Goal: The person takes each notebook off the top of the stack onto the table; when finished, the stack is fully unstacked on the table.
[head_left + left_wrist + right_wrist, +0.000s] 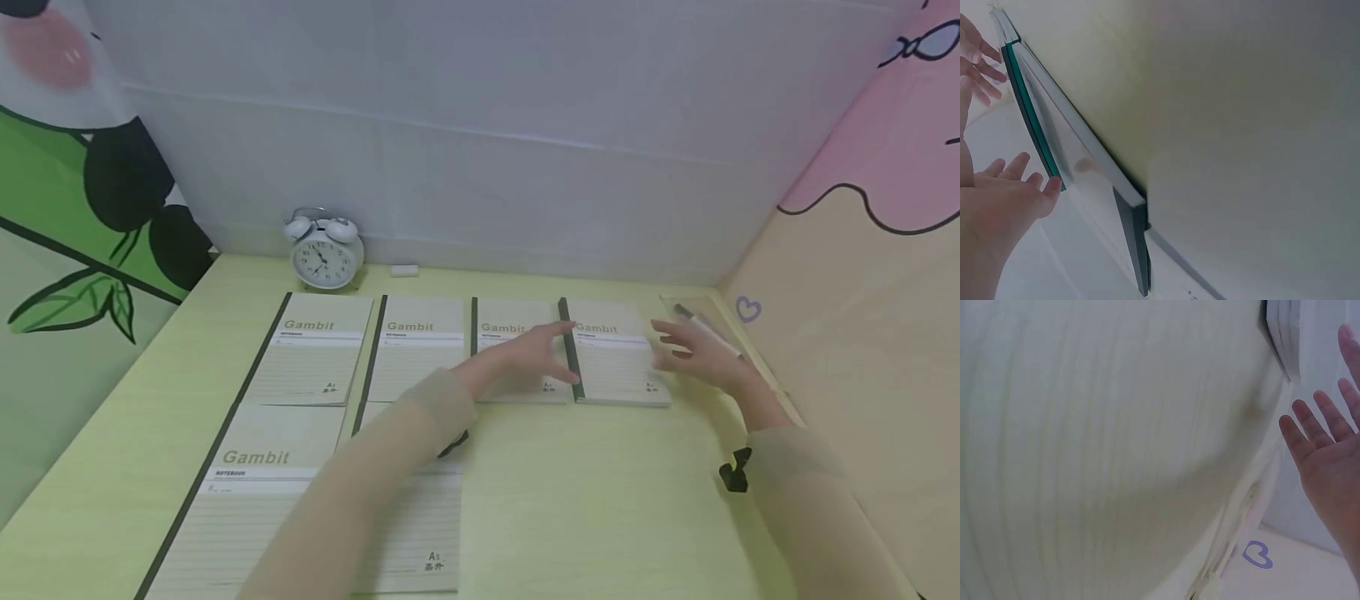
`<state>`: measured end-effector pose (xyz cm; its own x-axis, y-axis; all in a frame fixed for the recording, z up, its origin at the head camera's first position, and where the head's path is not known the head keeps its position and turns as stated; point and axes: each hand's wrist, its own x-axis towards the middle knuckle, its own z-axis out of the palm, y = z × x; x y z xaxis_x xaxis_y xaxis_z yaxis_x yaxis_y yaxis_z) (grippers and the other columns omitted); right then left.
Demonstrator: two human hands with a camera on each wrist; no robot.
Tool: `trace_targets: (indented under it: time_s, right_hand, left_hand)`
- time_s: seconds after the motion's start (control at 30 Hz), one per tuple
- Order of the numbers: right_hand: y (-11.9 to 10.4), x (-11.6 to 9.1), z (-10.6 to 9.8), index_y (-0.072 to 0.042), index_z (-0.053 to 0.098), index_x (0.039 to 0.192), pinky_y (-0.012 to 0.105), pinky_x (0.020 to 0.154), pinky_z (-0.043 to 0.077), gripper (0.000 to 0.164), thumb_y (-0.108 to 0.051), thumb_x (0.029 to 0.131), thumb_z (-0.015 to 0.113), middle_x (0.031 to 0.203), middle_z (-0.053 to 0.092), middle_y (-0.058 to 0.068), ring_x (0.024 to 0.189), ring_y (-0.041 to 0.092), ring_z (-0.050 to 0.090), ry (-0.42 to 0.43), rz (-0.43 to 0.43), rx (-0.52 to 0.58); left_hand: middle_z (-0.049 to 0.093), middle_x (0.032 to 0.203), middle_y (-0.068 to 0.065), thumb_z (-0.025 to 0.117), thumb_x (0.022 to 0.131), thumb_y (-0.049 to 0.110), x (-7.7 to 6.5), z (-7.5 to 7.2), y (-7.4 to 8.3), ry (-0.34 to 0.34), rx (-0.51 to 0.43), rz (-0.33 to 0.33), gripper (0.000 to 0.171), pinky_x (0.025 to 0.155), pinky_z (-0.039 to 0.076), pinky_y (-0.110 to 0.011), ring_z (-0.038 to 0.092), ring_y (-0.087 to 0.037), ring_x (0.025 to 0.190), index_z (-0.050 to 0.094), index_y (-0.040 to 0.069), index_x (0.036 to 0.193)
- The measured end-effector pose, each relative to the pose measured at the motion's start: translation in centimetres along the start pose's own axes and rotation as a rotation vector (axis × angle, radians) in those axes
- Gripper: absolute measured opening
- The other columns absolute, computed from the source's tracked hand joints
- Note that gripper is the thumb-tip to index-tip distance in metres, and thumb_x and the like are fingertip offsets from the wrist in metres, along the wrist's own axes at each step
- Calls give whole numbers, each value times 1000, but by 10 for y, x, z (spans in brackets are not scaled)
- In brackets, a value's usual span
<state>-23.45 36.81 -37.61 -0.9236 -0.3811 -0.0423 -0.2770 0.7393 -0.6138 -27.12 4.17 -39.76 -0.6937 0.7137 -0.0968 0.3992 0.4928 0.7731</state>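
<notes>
Head view, centre right of the frame: both hands flank the fourth notebook [617, 354], the rightmost of the back row. It lies flat on the desk [600, 500], its long axis running from the near edge toward the back wall, with the dark spine on its left side.

The left hand [528, 357] reaches across the third notebook [510, 333], fingers straight and released, fingertips touching or just beside the dark spine; which of the two cannot be told from this view. The left wrist view shows the same hand [1004, 200] flat, fingers extended beside a green-edged spine [1032, 119], grasping nothing.

The right hand [693, 350] stands just beside the notebook's right edge, fingers spread and relaxed, holding nothing; contact is not confirmed. The right wrist view shows an open palm [1325, 456] with nothing in it.

Of the two, the left hand is the nearer to the notebook. A pen [701, 327] lies in a clear tray behind the right hand, at the right edge of the frame.

An alarm clock [326, 250] stands at the back, upper left of centre.
</notes>
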Motion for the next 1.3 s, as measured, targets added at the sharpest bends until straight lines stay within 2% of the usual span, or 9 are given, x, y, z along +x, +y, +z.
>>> trace_targets:
  time_s: [0.13, 0.23, 0.3, 0.5, 0.67, 0.93, 1.0, 1.17, 1.3]
  right_hand:
    - [5, 2, 6, -8, 31, 147, 52, 97, 40, 80, -35, 83, 71, 143, 37, 28, 122, 47, 45, -21, 44, -88]
    - [10, 4, 10, -8, 26, 149, 54, 103, 34, 84, -36, 83, 70, 143, 37, 27, 127, 46, 40, -60, 87, -61]
    - [11, 4, 12, -6, 24, 149, 56, 106, 29, 84, -34, 84, 70, 147, 30, 27, 131, 48, 33, -75, 103, -6]
    - [6, 3, 15, -2, 24, 148, 58, 108, 23, 82, -28, 85, 70, 149, 26, 27, 135, 49, 24, -67, 100, 58]
    - [5, 2, 16, -1, 25, 147, 58, 108, 23, 79, -25, 86, 69, 149, 26, 28, 135, 49, 24, -56, 93, 70]
    - [7, 1, 15, -1, 26, 147, 56, 107, 27, 76, -23, 87, 67, 147, 30, 27, 132, 48, 31, -36, 76, 119]
    - [7, 0, 14, -1, 29, 146, 51, 105, 34, 73, -22, 88, 67, 145, 35, 26, 130, 46, 36, -20, 69, 128]
    - [6, -3, 10, -1, 33, 145, 22, 89, 48, 69, -19, 88, 67, 146, 37, 22, 122, 40, 48, 22, 72, 198]
    - [7, -5, 7, -5, 32, 146, 13, 82, 47, 69, -20, 88, 67, 152, 23, 19, 113, 12, 55, 45, 121, 282]
  left_hand:
    - [15, 158, -4, 77, 75, 40, 4, 4, -4, -15, 28, -15, 103, 116, 16, -37, 16, -22, 144, 15, 12, 152]
    - [17, 157, -4, 76, 77, 39, 3, 5, -5, -18, 35, -23, 100, 116, 16, -36, 17, -22, 144, 15, 11, 152]
    - [19, 157, -4, 76, 78, 38, 3, 5, -5, -17, 37, -22, 99, 116, 16, -36, 18, -21, 144, 16, 11, 151]
    - [21, 156, -4, 76, 78, 38, 3, 5, -4, -23, 44, -22, 97, 116, 15, -35, 18, -21, 144, 19, 11, 151]
    - [25, 155, -6, 76, 78, 37, 5, 5, -6, -23, 64, -12, 95, 116, 15, -33, 19, -21, 143, 21, 9, 150]
    - [28, 154, -8, 78, 77, 33, 5, 4, -7, -26, 22, 10, 96, 116, 17, -32, 23, -21, 142, 21, 8, 150]
    - [28, 154, -7, 78, 77, 32, 5, 4, -7, -23, 16, 10, 96, 116, 17, -33, 23, -21, 142, 21, 10, 150]
    - [26, 155, -3, 78, 77, 34, 5, 4, -5, -8, -54, 14, 96, 115, 21, -38, 24, -21, 142, 19, 18, 151]
    - [31, 152, -5, 78, 77, 29, 5, 5, 2, 19, -236, 23, 95, 110, 30, -43, 34, -24, 137, 20, 24, 151]
